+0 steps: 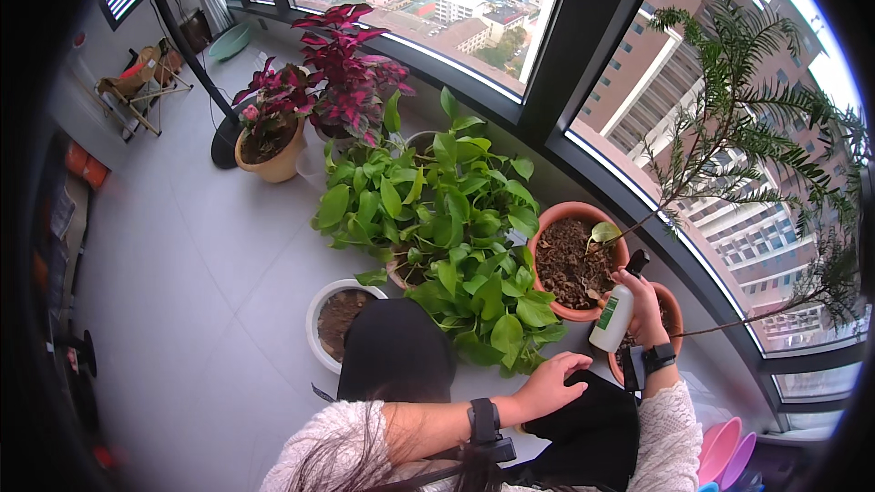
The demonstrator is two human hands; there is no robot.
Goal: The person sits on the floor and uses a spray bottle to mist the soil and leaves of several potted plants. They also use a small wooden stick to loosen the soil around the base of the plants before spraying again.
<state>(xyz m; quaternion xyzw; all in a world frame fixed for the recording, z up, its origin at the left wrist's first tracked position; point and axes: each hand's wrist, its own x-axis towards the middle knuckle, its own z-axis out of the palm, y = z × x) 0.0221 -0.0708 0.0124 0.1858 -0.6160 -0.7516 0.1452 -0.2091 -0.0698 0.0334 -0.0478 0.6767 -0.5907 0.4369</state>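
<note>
My right hand (644,311) grips a white spray bottle (612,321) with a black trigger head and a green label that bears writing. The bottle is tilted beside a terracotta-coloured pot (581,212) of dark soil, in which a thin tree with needle-like leaves (742,150) leans towards the window. Partly hidden behind the bottle and my wrist is a second terracotta-coloured pot (672,307). My left hand (550,386) hovers over my lap, fingers apart and holding nothing. Leafy green pothos (444,219) spreads in front of me, close to both hands.
A white pot of soil (313,328) stands by my knee. Beyond the pothos are magenta coleus (342,75) and a tan pot (277,167). A black fan stand (191,61), a folding chair (147,78) and a green basin (230,42) are farther off. Pink basins (719,447) lie at lower right.
</note>
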